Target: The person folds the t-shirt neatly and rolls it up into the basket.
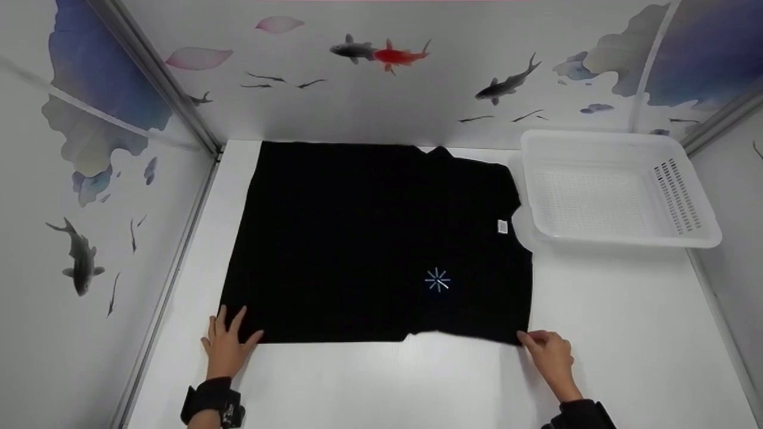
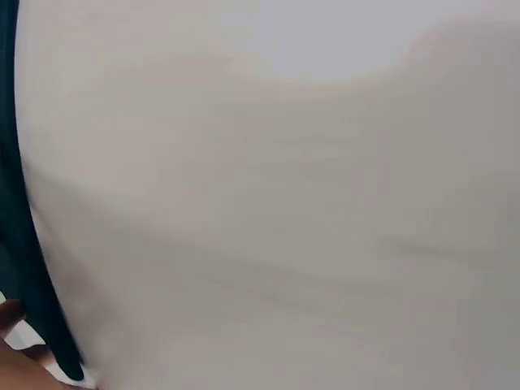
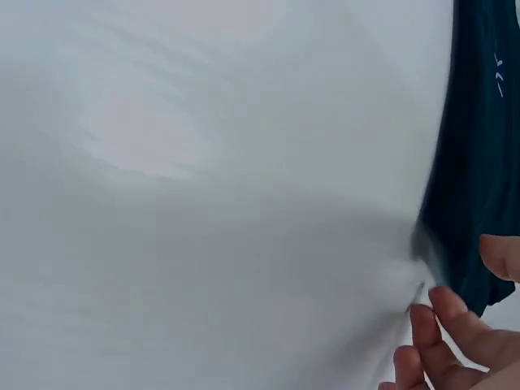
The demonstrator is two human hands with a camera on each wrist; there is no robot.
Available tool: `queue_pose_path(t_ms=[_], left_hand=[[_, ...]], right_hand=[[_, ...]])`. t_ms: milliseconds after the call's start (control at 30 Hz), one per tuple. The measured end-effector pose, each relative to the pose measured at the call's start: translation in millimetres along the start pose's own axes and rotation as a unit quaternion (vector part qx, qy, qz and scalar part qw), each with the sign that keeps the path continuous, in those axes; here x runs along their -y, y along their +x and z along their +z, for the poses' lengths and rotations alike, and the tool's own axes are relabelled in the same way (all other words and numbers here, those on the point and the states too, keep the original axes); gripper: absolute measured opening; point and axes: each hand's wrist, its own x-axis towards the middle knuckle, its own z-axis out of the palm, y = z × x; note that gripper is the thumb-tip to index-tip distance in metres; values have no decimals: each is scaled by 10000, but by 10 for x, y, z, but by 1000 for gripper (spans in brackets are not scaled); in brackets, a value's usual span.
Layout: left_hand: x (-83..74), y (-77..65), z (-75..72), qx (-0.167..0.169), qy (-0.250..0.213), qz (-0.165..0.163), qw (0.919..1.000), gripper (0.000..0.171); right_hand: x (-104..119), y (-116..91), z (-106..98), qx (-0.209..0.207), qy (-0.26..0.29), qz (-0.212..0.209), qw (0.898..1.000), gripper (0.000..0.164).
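A black T-shirt (image 1: 369, 238) lies flat on the white table, its neckline to the right with a small white label (image 1: 502, 227) and a pale starburst print (image 1: 437, 280) on it. My left hand (image 1: 228, 342) rests with spread fingers on the shirt's near left hem corner. At the near right sleeve corner, my right hand (image 1: 549, 357) touches the cloth with its fingertips. From the right wrist, thumb (image 3: 500, 256) and fingers (image 3: 455, 333) stand apart around the cloth's corner. In the left wrist view, the shirt's dark edge (image 2: 28, 244) runs down beside the fingers.
A white perforated plastic basket (image 1: 620, 241) stands at the back right, close to the shirt's neckline. White walls printed with fish (image 1: 396, 55) and petals border the table (image 1: 381, 381) at the back and sides.
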Motion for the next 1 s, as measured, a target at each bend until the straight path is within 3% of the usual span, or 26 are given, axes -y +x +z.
queue_pose_path(t_ms=[200,333,467,667,867,1000], left_hand=[[145,-174,-24,-209,-288,646,9973,46],[163,-146,-21,-557,-156,885,9944,34],[162,-76,-25,-944,197,876,9915,25],[181,-34,-62,-1267,510,945,9861,19],[188,-15,-118,-1197,883,868,9851,19],[191,-12,-178,-1166,642,662,9889,16]], right_hand=[[62,-33,128,-174,773,-537,9954,30],[67,-76,128,-250,1181,-395,9919,22],[37,-121,115,-415,1440,-262,9884,19],[-8,-160,151,-589,1801,83,9818,24],[-85,-167,212,-484,1819,381,9814,31],[-124,-185,215,-292,1793,151,9832,39]])
